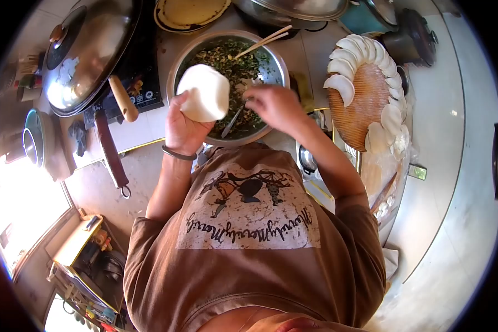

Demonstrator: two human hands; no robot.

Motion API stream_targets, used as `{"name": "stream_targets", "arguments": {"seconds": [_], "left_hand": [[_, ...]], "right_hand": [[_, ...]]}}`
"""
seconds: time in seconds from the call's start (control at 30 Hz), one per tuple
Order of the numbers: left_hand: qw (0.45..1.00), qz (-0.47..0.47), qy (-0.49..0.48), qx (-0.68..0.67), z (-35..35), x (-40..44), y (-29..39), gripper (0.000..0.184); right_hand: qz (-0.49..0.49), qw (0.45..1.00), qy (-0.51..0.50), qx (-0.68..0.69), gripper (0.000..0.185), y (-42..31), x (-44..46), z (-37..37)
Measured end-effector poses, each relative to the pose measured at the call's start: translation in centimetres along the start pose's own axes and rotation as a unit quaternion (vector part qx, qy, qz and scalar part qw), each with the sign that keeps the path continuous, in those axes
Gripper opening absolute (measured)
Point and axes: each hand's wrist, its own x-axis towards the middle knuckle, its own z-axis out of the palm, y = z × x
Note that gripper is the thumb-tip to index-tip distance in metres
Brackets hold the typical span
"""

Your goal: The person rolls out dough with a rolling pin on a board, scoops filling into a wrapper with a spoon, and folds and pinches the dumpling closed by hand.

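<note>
one smooth, rounded dough wrapper [207, 92] in left fingers [176, 108] over chopped filling [232, 60]

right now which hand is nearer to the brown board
Right: the right hand is over the metal bowl, on the side toward the brown board. The left hand is farther, at the bowl's other side, holding a dough round.

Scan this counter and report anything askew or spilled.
One thing: the long pan handle juts past the edge of the counter, where it might get knocked. I see no clear spill around the mixing bowl.
</note>
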Motion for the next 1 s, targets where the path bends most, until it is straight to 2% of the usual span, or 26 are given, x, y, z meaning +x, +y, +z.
{"name": "stream_targets", "arguments": {"seconds": [0.03, 0.2, 0.3, 0.4, 0.5, 0.63, 0.73, 0.83, 0.93, 1.0], "left_hand": [[0.997, 0.035, -0.068, 0.005, -0.2, 0.0, 0.5, 0.065], [0.993, 0.047, -0.101, -0.026, -1.1, -0.3, 1.7, 0.068], [0.991, 0.045, -0.122, -0.032, -1.8, -0.2, 2.5, 0.069], [0.990, 0.077, -0.112, 0.036, -1.6, -0.1, 2.9, 0.069], [0.992, 0.091, -0.051, 0.075, -2.0, 0.2, 3.0, 0.070], [0.993, 0.078, -0.030, 0.083, -2.8, 0.7, 3.0, 0.069], [0.994, 0.063, -0.017, 0.089, -3.4, 1.0, 3.0, 0.068], [0.994, 0.064, -0.003, 0.083, -3.5, 1.4, 2.9, 0.067], [0.994, 0.069, -0.015, 0.078, -3.0, 1.4, 3.0, 0.067], [0.995, 0.067, -0.030, 0.069, -3.1, 1.6, 3.2, 0.067]], "right_hand": [[-0.047, 0.998, -0.040, -0.023, 0.019, -0.2, -0.2, 2.1], [-0.147, 0.976, -0.121, -0.107, 0.011, -2.0, 0.4, 6.4], [-0.164, 0.972, -0.134, -0.098, 0.009, -1.6, 0.6, 7.0], [-0.194, 0.974, -0.094, -0.075, 0.009, -1.3, 0.6, 6.1], [-0.183, 0.982, -0.026, -0.034, 0.008, 0.4, 0.6, 4.9], [-0.002, 0.996, 0.051, 0.066, 0.014, 3.3, 0.8, -0.2], [0.005, 0.992, 0.100, 0.082, 0.016, 3.5, 0.6, -1.3], [-0.040, 0.990, 0.117, -0.060, 0.014, 3.7, 0.4, -0.5], [0.074, 0.984, -0.013, -0.160, 0.013, 3.2, -0.3, -0.5], [0.101, 0.979, -0.019, -0.176, 0.012, 2.9, 0.0, -0.9]]}}
